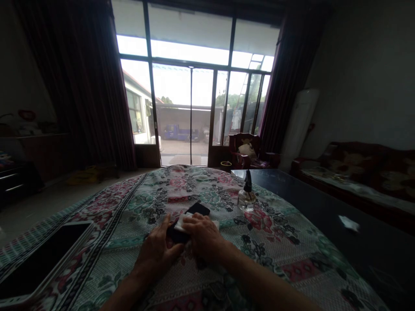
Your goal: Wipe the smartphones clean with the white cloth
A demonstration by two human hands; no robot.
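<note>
A dark, flat object that looks like a smartphone (199, 208) lies on the floral cloth in front of me. My left hand (156, 244) grips its near left end between thumb and fingers. Pressed onto its upper face is a white wipe (180, 223), with my right hand (205, 233) closed over it. Part of the wipe and the phone's right side are hidden under that hand. A clear spray bottle (247, 199) with a black nozzle stands upright to the right of my hands, touched by neither.
The patterned tablecloth (129, 255) covers much of the dark table. A large tablet-like device (45, 261) with a black screen lies at the left. On the bare dark tabletop (311, 207) at right is a crumpled white tissue (349, 223). A wooden armchair (244, 151) stands beyond.
</note>
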